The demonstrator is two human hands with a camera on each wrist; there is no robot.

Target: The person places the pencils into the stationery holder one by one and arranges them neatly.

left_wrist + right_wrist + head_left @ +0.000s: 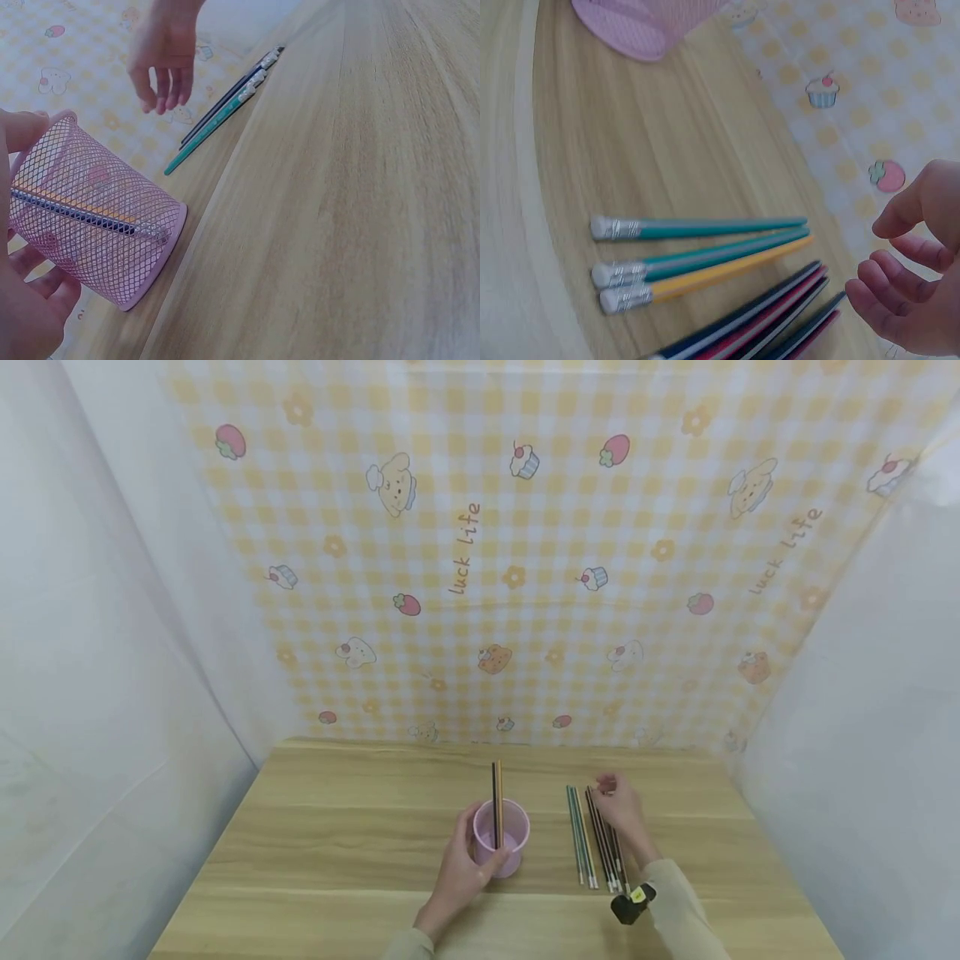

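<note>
My left hand (459, 870) grips a pink mesh pencil cup (512, 863) round its side, thumb at the rim. Inside lean a black pencil (494, 777) and a yellow pencil (500, 785), eraser ends down, as the left wrist view shows through the mesh. Over to the right, my right hand (621, 808) hovers by the far tips of several dark pencils (739, 321), some with red stripes. Its fingers are loosely bent, with nothing between them. Beside these lie two green pencils (724, 227) and a yellow pencil (727, 273), white erasers toward me.
A wood-grain table (330, 827) carries everything. Behind it hangs a yellow checked cloth (555, 527) with cartoon prints, and white sheets (97, 652) enclose both sides. A small black device (632, 906) sits at my right wrist.
</note>
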